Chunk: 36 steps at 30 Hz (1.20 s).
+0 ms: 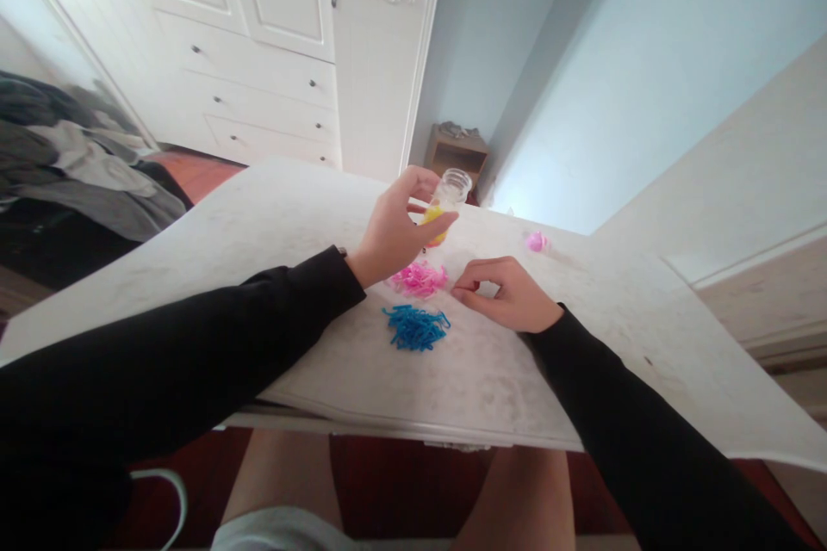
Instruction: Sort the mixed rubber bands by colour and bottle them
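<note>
My left hand point(401, 225) holds a small clear jar point(456, 182) above the table, slightly tilted, with its mouth uncovered. Yellow pieces point(435, 222) show in its lower part. Just below it lies a heap of pink paper clips point(419, 278). Closer to me is a heap of blue paper clips point(417, 328). At the right edge of the pink heap, my right hand point(507, 293) has thumb and forefinger pinched together. Whatever sits between those fingertips, if anything, is too small to make out.
A round pink object point(536, 241), perhaps a lid, lies on the white-covered table point(491, 387) at the far right. Behind the table stand a white wardrobe point(277, 52) and a small wooden cabinet point(457, 153). Clothes point(83, 164) are piled at the left.
</note>
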{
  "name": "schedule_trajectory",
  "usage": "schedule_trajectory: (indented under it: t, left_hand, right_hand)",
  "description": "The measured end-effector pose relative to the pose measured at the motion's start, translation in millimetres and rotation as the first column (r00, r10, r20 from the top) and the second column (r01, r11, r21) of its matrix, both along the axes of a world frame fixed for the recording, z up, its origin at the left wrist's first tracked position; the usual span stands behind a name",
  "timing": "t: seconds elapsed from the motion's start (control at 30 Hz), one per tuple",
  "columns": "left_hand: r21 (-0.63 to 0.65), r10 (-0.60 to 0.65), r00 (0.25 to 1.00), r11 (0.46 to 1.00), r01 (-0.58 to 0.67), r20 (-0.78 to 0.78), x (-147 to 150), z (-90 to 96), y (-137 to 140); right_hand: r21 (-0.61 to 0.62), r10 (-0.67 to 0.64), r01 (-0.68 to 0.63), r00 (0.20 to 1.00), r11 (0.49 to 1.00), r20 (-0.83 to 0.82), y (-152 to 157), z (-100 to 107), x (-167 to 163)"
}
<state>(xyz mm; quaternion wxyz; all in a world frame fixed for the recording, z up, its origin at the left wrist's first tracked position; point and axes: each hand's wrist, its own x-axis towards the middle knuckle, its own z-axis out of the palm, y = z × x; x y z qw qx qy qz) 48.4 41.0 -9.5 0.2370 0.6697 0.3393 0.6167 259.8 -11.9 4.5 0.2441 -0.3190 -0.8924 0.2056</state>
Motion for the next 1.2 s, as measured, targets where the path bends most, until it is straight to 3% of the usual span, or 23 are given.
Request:
schedule_trajectory:
  t: [0.27, 1.2]
  left_hand:
    - [0.097, -0.002, 0.995, 0.995, 0.012, -0.104, -0.8, 4.1, -11.1]
    - [0.078, -0.036, 0.991, 0.996, 0.046, -0.129, -0.3, -2.0, -11.5]
  right_hand:
    - [-0.133, 0.141, -0.132, 0.988, 0.982, 0.061, -11.1, 0.0, -13.6]
    - [-0.103, 0.136, -0.128, 0.988, 0.986, 0.074, -11.1, 0.1, -11.7]
